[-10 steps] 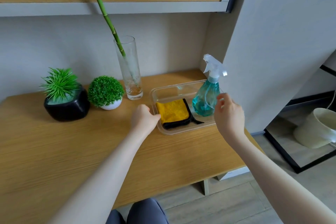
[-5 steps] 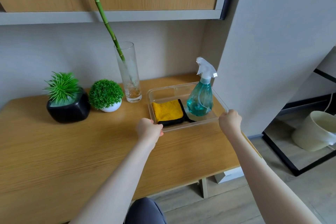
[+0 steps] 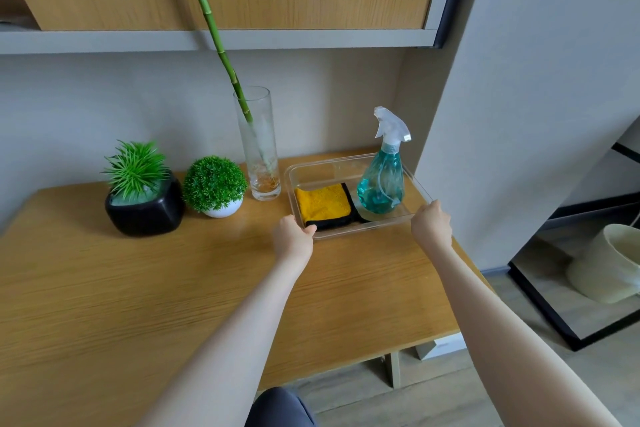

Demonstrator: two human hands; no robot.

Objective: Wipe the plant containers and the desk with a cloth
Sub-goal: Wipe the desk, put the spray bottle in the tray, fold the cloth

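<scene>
A clear plastic tray (image 3: 346,163) rests on the wooden desk (image 3: 138,288) at the back right. Inside it lie a folded yellow cloth with black edging (image 3: 322,203) and a teal spray bottle (image 3: 382,180). My left hand (image 3: 292,236) grips the tray's near left corner. My right hand (image 3: 431,224) grips its near right corner. Left of the tray stand a tall glass vase with a bamboo stalk (image 3: 258,149), a round green plant in a white pot (image 3: 214,187) and a spiky plant in a black pot (image 3: 143,196).
A shelf with wooden cabinet doors (image 3: 242,38) hangs above the desk, and the bamboo stalk crosses in front of it. A grey wall panel (image 3: 519,97) stands right of the tray. On the floor at right sit a cream bucket (image 3: 609,260) and a black frame (image 3: 540,305).
Both hands came down from above the tray and closed on its near corners. The view tilted and the scene shifted slightly left.
</scene>
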